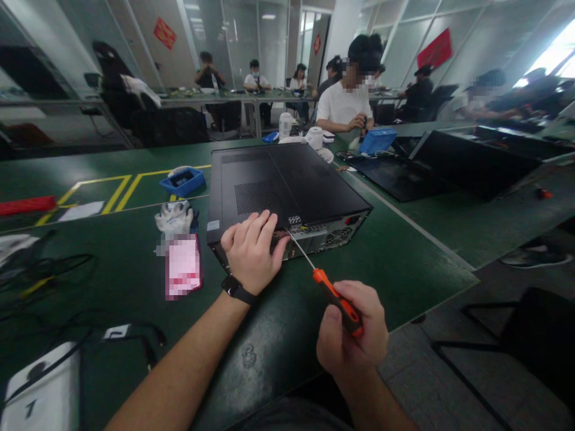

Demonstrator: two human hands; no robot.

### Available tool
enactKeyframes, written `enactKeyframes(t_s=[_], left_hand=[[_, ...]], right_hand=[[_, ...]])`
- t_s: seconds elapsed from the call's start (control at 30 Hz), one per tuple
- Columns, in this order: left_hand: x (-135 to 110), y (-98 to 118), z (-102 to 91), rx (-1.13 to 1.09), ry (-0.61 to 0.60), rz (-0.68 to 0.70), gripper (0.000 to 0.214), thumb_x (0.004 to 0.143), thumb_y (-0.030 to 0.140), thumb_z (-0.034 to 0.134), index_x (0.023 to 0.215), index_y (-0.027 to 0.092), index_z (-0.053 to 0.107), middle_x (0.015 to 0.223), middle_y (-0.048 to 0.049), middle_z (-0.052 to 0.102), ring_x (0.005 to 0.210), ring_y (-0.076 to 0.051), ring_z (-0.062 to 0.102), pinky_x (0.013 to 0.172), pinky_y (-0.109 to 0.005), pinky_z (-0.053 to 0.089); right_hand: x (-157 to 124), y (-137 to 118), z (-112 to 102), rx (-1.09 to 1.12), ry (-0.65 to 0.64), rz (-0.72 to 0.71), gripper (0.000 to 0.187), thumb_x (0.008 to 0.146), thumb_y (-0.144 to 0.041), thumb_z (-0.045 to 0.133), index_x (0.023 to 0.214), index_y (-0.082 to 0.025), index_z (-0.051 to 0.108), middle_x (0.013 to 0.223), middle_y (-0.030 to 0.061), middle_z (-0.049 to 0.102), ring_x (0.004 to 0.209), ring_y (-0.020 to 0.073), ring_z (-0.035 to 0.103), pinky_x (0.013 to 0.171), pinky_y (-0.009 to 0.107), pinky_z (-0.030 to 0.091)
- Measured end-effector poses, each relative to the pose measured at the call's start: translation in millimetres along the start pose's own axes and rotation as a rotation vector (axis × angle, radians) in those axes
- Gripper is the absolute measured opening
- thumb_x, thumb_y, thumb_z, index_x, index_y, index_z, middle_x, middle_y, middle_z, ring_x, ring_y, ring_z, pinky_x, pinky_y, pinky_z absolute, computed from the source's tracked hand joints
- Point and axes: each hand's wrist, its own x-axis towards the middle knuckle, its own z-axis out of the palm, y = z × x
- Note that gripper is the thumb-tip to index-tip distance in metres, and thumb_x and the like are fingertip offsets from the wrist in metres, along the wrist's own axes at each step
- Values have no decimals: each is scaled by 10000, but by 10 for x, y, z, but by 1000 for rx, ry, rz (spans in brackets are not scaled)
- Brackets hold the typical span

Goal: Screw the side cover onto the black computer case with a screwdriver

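Note:
A black desktop computer case lies flat on the green table, its rear panel with a fan grille towards me. My left hand, with a dark watch at the wrist, rests on the near top edge of the case. Its fingers lie across the cover, while the thumb points to the rear edge. In my right hand is an orange and black screwdriver, gripped by its handle. The screwdriver's thin shaft slants up to the rear edge beside my left thumb; the exact contact at the tip is too small to tell.
Left of the case are a blue tray, white gloves and a pink-edged item. Black cables spread at the left. Across the table, a person in white works near a blue box and another open case.

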Motion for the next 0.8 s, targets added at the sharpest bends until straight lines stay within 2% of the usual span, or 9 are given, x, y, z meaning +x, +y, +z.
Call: enactKeyframes(t_s=[0.13, 0.3, 0.4, 0.53, 0.73, 0.8], left_hand=[[-6, -1, 1, -2, -7, -3, 430, 937, 388, 695, 1331, 220, 661, 1366, -87, 716, 1258, -327, 651, 1071, -497, 336], [-10, -2, 0, -33, -25, -23, 452, 932, 386, 698, 1355, 234, 654, 1378, -87, 709, 1275, -332, 639, 1086, -507, 318], [-10, -4, 4, -46, -35, -39, 462, 926, 381, 702, 1365, 248, 653, 1381, -88, 707, 1281, -338, 633, 1088, -513, 313], [-13, -10, 11, -40, -27, -31, 454, 934, 388, 691, 1366, 253, 647, 1380, -82, 708, 1270, -328, 641, 1081, -507, 322], [-22, -13, 9, -48, -39, -35, 473, 931, 384, 690, 1385, 258, 636, 1394, -82, 699, 1286, -331, 631, 1092, -517, 319], [-23, -12, 7, -49, -43, -40, 478, 929, 385, 691, 1388, 262, 637, 1392, -85, 700, 1289, -336, 629, 1096, -522, 315]], right_hand=[[10, -28, -1, -16, 14, -16, 381, 840, -72, 616, 1210, -159, 628, 971, 59, 693, 835, 187, 685, 719, 350, 592], [-64, 8, -20, -46, 7, 30, 314, 884, -81, 624, 1185, -163, 656, 950, 46, 712, 732, 150, 685, 643, 296, 573], [-50, 17, -20, 19, 3, 37, 327, 894, -133, 581, 1215, -157, 640, 974, 64, 693, 781, 179, 685, 658, 333, 579], [-4, -8, -19, 1, -2, -14, 349, 869, -128, 561, 1209, -161, 632, 983, 72, 680, 875, 212, 679, 741, 391, 592], [-90, 0, -32, -81, 10, 55, 291, 911, -109, 593, 1181, -188, 668, 929, 39, 718, 687, 148, 682, 612, 297, 577], [-102, 12, -28, -47, 13, 71, 290, 930, -154, 576, 1206, -177, 662, 961, 57, 719, 698, 157, 686, 614, 313, 587]])
